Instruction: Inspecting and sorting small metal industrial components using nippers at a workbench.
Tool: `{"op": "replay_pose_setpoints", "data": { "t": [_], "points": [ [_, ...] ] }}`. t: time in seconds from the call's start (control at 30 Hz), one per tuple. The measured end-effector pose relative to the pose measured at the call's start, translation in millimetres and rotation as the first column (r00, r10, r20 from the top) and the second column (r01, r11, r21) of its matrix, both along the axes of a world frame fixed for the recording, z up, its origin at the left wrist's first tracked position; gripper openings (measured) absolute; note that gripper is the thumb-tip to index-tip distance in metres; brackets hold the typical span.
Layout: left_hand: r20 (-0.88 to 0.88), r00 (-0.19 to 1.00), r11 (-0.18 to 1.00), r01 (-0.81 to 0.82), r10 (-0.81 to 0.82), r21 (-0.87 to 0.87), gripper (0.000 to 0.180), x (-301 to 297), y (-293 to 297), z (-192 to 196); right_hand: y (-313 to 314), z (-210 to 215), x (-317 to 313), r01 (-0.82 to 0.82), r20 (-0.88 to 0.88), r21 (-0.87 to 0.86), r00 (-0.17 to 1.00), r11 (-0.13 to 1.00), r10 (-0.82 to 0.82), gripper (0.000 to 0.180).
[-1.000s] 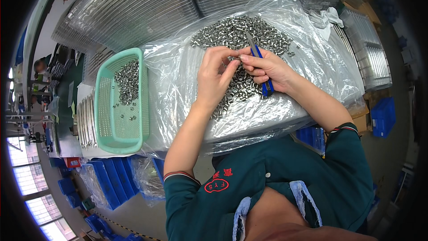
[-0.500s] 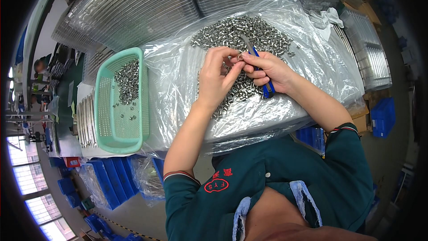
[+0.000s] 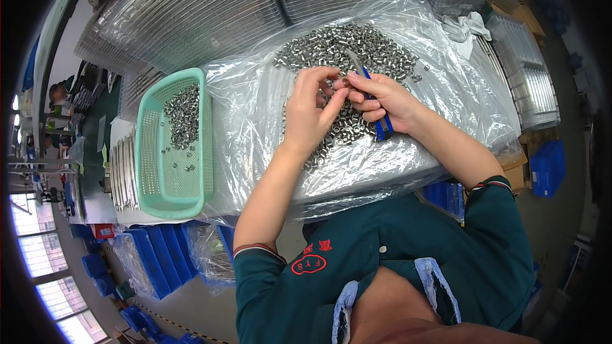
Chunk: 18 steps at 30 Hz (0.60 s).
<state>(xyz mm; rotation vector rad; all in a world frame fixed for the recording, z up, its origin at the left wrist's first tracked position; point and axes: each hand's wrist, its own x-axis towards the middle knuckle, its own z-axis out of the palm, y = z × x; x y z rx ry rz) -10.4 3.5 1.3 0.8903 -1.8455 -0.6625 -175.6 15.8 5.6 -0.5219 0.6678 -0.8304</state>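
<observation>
Now the small metal ring (image 3: 345, 81) between your hands shows more plainly than a second ago, its face exposed above the metal pile (image 3: 341, 44). Your right hand (image 3: 392, 99) clamps the knife (image 3: 383, 129); whether your left hand (image 3: 307, 107) pinches the ring, I cannot tell.

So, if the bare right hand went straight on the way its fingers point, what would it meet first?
Most likely the bare left hand: its fingertips lie directly ahead of the right hand, beside the small round metal piece. Depth and contact there are hard to judge.
</observation>
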Motion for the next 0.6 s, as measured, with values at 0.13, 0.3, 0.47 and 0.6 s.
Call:
{"op": "replay_pose_setpoints", "data": {
  "t": [0.13, 0.3, 0.47, 0.6],
  "points": [
    [0.008, 1.000, 1.000, 0.013, -0.012, -0.027, 0.024, 2, -2, -2, -1, 2, 0, -0.028, 0.033, 0.023, 0.999, 0.999, 0.028, 0.024],
    [-0.011, 0.999, 0.999, 0.032, -0.032, -0.017, 0.020, 9, -4, -3, 0, 2, 4, -0.042, -0.056, 0.026, 0.997, 0.999, 0.043, 0.031],
    [-0.773, 0.566, 0.953, -0.087, 0.286, 0.289, 0.018, 52, -30, 20, 1, 3, 0, 0.006, 0.020, -0.004, 1.000, 1.000, -0.006, 0.035],
    [-0.914, 0.179, 0.930, -0.027, 0.365, 0.366, 0.024, 91, -39, 19, 3, 7, 2, 0.035, -0.009, -0.002, 0.999, 0.999, -0.036, 0.035]
  ]
}}
